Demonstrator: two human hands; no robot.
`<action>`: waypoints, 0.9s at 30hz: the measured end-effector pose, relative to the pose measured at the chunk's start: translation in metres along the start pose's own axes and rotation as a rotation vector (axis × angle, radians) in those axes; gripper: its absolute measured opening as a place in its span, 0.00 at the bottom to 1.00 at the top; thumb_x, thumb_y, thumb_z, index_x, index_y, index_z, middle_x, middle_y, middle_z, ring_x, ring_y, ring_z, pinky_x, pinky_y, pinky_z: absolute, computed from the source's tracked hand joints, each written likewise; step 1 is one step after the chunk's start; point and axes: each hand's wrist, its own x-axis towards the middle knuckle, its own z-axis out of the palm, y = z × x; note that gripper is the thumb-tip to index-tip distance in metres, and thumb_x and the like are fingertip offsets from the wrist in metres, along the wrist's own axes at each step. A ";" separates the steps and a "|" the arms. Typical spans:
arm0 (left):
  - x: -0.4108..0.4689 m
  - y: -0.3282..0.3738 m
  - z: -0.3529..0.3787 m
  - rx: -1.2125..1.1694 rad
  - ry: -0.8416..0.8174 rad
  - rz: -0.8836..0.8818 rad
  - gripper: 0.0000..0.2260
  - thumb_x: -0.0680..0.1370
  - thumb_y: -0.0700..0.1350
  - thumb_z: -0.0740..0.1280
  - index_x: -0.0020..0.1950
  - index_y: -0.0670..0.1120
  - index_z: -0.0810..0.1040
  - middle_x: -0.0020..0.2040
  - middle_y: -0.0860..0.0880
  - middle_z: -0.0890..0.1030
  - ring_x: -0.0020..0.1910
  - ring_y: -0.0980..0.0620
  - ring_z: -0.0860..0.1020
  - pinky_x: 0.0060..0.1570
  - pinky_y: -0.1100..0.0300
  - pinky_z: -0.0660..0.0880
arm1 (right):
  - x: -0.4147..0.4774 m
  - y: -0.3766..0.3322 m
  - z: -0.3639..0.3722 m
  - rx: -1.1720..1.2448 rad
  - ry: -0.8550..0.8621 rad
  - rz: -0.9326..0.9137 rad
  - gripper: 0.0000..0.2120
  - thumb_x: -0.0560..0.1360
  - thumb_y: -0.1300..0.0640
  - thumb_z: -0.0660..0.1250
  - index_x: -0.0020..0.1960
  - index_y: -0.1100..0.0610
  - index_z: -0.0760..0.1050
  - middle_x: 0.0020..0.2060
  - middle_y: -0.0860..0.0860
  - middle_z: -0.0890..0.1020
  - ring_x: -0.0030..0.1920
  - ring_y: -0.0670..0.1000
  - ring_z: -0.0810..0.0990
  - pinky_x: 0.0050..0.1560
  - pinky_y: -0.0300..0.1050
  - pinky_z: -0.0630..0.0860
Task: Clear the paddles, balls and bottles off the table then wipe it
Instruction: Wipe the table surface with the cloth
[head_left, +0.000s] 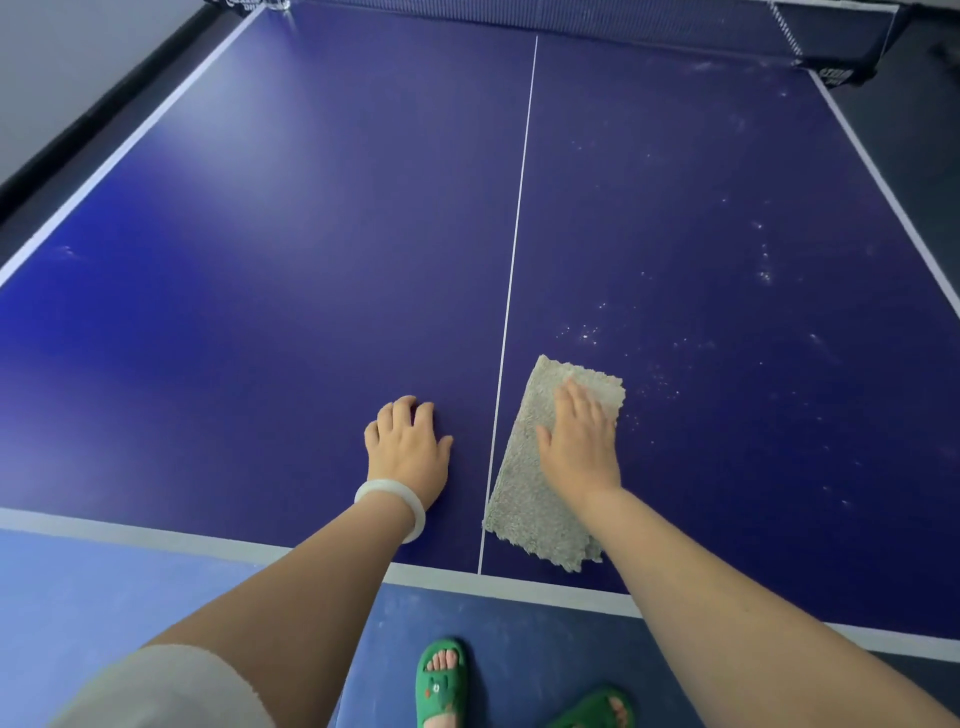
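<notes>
- An indoor table-tennis room.
- The dark blue counter (311, 260) carries white border lines and a centre line.
- A net (623, 15) spans its far end.
- Blue floor matting (104, 597) lies beneath.

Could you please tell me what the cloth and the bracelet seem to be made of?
The cloth looks like grey-beige microfibre or terry: its surface is fuzzy, matte pile. The bracelet looks like pale jade or glass, possibly plastic: smooth, glossy, translucent white.
</notes>
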 end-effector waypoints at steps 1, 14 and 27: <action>-0.006 -0.005 0.006 0.041 -0.024 0.008 0.26 0.83 0.56 0.55 0.78 0.48 0.58 0.79 0.47 0.57 0.78 0.45 0.54 0.74 0.49 0.52 | -0.002 0.000 0.009 -0.022 -0.052 0.021 0.30 0.84 0.48 0.53 0.81 0.56 0.46 0.80 0.51 0.46 0.80 0.52 0.42 0.78 0.53 0.40; -0.022 -0.022 0.039 0.148 0.046 0.076 0.30 0.81 0.58 0.36 0.81 0.49 0.44 0.81 0.49 0.44 0.80 0.48 0.41 0.77 0.47 0.40 | -0.014 0.016 0.052 -0.288 0.008 -0.032 0.33 0.80 0.39 0.34 0.81 0.52 0.39 0.80 0.53 0.41 0.79 0.55 0.36 0.78 0.60 0.40; -0.022 -0.023 0.041 0.153 0.055 0.072 0.29 0.81 0.58 0.37 0.81 0.49 0.44 0.81 0.49 0.45 0.80 0.48 0.42 0.77 0.46 0.41 | 0.040 0.001 0.047 -0.280 -0.008 -0.142 0.29 0.82 0.41 0.43 0.81 0.45 0.40 0.81 0.50 0.44 0.80 0.54 0.40 0.78 0.59 0.41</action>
